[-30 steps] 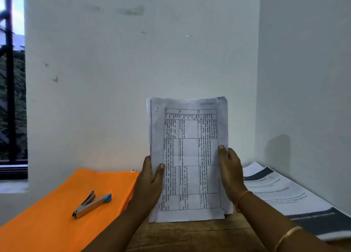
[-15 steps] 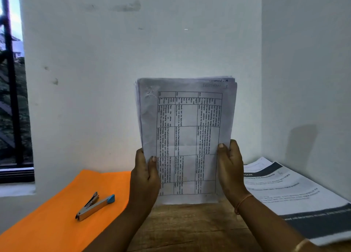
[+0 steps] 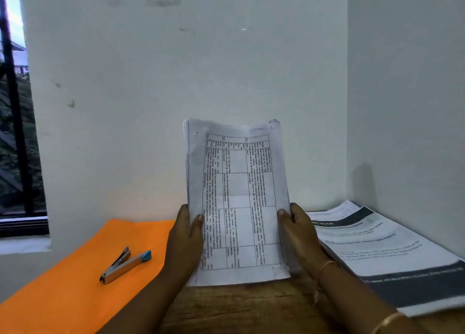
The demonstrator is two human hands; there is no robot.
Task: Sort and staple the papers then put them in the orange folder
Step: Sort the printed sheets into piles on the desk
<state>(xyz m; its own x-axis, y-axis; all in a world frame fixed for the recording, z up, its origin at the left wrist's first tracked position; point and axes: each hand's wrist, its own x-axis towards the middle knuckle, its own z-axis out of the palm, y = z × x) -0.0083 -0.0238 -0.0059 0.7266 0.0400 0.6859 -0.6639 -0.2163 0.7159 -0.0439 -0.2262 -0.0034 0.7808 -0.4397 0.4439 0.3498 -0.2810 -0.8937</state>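
I see the papers (image 3: 239,202) held upright over the bench (image 3: 251,308). The left hand (image 3: 186,240) fingers grip their 9 o'clock edge, the right hand (image 3: 299,235) the 3 o'clock edge (thumbs in front). The folder (image 3: 75,283) lies at 8 o'clock.

Right hand (image 3: 299,230) with wrist thread (image 3: 325,265), gold bangle (image 3: 388,320)

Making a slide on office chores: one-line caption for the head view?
Left hand and right hand hold a paper stack upright; a stapler lies on the orange folder.

orange folder (image 3: 75,293), silver blue-tipped stapler (image 3: 125,264), white gridded papers (image 3: 239,200)
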